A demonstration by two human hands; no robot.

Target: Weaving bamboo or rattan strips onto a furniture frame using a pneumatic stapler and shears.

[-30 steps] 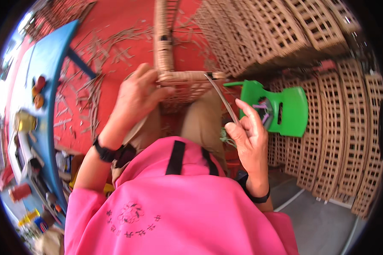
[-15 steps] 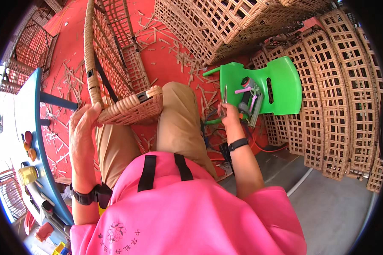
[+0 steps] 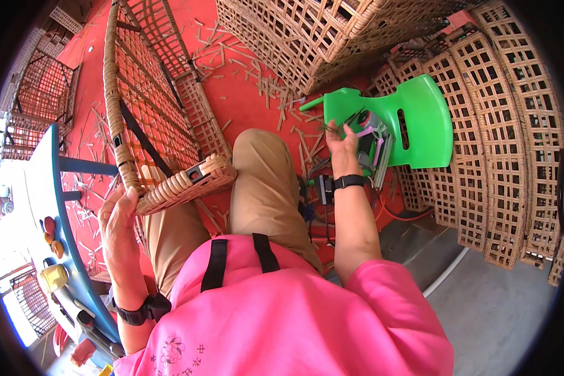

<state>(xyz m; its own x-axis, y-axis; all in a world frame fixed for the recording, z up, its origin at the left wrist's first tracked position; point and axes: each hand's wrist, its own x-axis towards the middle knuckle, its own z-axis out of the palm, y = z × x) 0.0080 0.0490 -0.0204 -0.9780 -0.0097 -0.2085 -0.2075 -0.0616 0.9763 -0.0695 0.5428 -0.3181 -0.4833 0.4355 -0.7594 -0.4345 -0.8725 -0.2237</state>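
The woven rattan frame [image 3: 150, 119] rests its wrapped corner on the person's lap and rises tilted over the red floor [image 3: 244, 94], its lattice open and edged with a thick wound rim. The left hand [image 3: 120, 216] closes round that rim near the corner, arm bent. The right hand [image 3: 339, 145] stretches to the green plastic stool [image 3: 420, 119], fingers pinched on tools [image 3: 368, 141] lying there. Stacked rattan panels [image 3: 495, 125] stand behind.

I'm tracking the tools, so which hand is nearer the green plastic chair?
Right. The right hand reaches over the green plastic chair seat, at the tools there. The left hand grips the woven rattan frame, far across the lap.
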